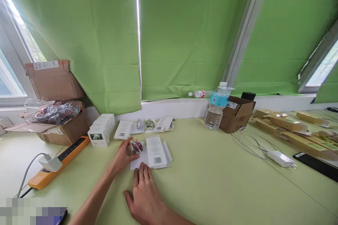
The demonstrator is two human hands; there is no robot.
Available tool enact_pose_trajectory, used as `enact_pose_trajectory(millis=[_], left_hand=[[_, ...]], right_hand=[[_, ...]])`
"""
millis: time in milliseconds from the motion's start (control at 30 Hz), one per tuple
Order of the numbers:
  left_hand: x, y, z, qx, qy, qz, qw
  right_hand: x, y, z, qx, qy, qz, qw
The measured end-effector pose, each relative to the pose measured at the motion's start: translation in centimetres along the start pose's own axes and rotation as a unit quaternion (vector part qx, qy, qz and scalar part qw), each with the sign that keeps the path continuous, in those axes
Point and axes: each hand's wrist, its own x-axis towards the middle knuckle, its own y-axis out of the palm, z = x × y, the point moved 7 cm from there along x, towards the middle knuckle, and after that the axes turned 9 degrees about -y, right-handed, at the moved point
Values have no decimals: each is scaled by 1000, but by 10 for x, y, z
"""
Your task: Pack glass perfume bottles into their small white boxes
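Note:
My left hand point(124, 156) is closed around a small round glass bottle point(136, 146) with dark red inside and a gold-coloured top. The bottle is over a flat white card point(137, 161). My right hand point(146, 193) lies flat on the table, fingers stretched out, its fingertips at the card's near edge. Just right of the bottle is a flattened white box point(155, 151) with a barcode. Behind it are a clear glass piece point(138, 124) and a round greenish glass piece point(150, 124), among more flattened white packaging point(123, 129).
Small white boxes point(99, 137) stand in a row to the left, beside an orange power strip point(59, 161) and an open carton point(63, 126). Toward the right are a large water bottle point(213, 112), a brown box point(236, 116), a white charger point(281, 159) and a black phone point(317, 165).

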Motion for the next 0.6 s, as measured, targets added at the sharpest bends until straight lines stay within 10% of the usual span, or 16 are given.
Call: enact_pose_trajectory(millis=[600], left_hand=[[2, 7, -11, -47, 5, 34, 998]], right_hand=[[0, -3, 3, -24, -11, -24, 999]])
